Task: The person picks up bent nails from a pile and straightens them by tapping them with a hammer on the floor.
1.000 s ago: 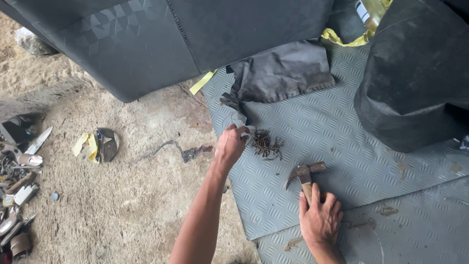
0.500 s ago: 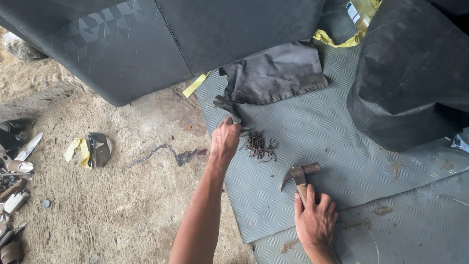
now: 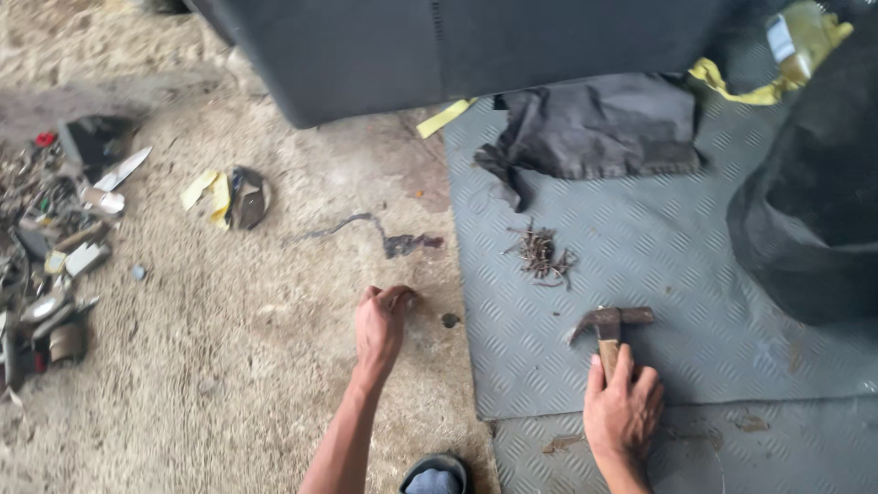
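Single head-worn view, looking steeply down from above the hands, close range, concrete floor point(image 3: 229, 366) leftward, grey ridged mat point(image 3: 695, 265) rightward and ahead

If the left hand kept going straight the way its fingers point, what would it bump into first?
The left hand points up and slightly right over bare concrete. Probably the dark scrap on the floor comes first, though depth is hard to judge.

Dusty concrete floor point(image 3: 229, 366) bears grey checker-plate mat point(image 3: 677, 265), scattered scrap point(image 3: 55, 247).
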